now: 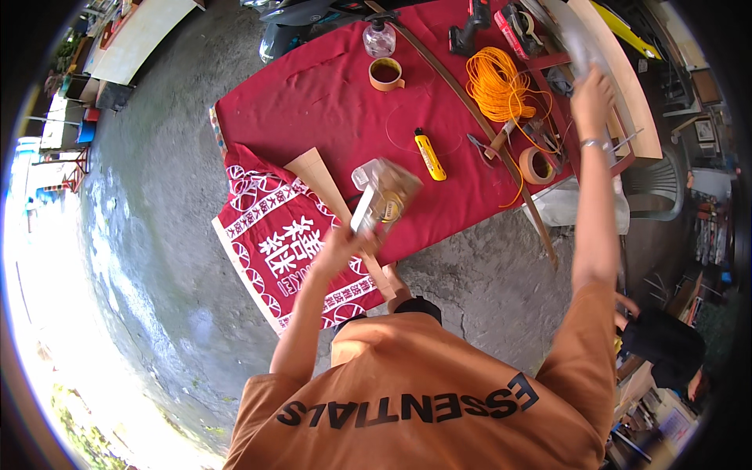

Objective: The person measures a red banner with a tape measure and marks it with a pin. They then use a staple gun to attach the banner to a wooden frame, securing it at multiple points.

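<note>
The left hand (pixel 338 249) had its fingers closed around the lower end of a blurred box (pixel 385 200), held above the near left part of the tabletop (pixel 305 102); its contents could not be made out. Nearer the far edge stood a clear bottle (pixel 379 41) with a dark top, its filling too hard to tell. The right hand (pixel 593 100) was over the right edge, fingers curled beside a blurred pale thing (pixel 578 48); whether they gripped it could not be told.

Among the materials, a printed cloth (pixel 262 211) in red and white draped the near left corner, with a flat tan strip (pixel 319 174) beside it. Then came a brown tape roll (pixel 385 72), a slim yellow cutter (pixel 430 157), a long wooden strip (pixel 439 66) lying aslant, a black drill (pixel 470 30), a loose coil of orange cord (pixel 497 84) and, toward the near right corner, another tape roll (pixel 536 166).

Smooth red cloth, lightly wrinkled, covered the tabletop. Around it spread a rough grey floor (pixel 176 157), glaring with daylight at left; a grey chair (pixel 658 186) stood at right.
</note>
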`<action>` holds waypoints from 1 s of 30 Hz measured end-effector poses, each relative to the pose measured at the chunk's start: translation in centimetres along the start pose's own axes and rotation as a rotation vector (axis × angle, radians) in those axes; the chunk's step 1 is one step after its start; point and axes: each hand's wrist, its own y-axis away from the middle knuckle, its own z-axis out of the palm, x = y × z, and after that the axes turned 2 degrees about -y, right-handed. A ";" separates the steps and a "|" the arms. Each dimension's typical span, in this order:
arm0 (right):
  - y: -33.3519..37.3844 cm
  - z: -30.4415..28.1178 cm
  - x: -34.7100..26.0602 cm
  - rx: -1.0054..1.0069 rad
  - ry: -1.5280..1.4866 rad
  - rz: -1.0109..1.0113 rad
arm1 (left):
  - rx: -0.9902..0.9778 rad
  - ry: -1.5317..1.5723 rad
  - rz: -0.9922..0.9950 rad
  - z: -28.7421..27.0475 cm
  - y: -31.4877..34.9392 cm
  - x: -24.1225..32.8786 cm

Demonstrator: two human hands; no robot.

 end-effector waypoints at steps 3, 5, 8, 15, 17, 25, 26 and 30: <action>8.1 -2.4 -10.1 -0.261 -0.170 -0.075 | 0.335 0.152 0.058 -5.4 -6.5 -2.3; 11.8 -3.1 -16.1 -0.307 -0.685 -0.360 | 0.423 0.293 0.046 -7.7 -11.8 -2.7; 17.9 -1.3 -24.6 -0.531 -0.752 -0.360 | 0.451 0.484 -0.041 -8.1 -17.7 -2.3; 20.2 2.1 -28.0 -0.456 -0.874 -0.157 | 0.379 0.501 -0.139 -6.6 -22.4 -0.8; 17.9 -5.7 -27.2 -0.829 -1.258 0.405 | 0.827 -0.206 -0.046 -6.1 -18.9 -1.3; 18.5 -25.7 -13.9 -0.540 -1.176 -0.035 | 0.043 -0.271 1.157 5.1 0.8 15.3; 19.2 -27.2 -12.0 -0.436 -1.129 -0.008 | -0.004 -0.116 1.139 6.6 2.4 15.1; 22.5 -32.7 -6.0 -0.467 -1.090 0.035 | -0.138 0.130 0.967 3.4 10.7 12.6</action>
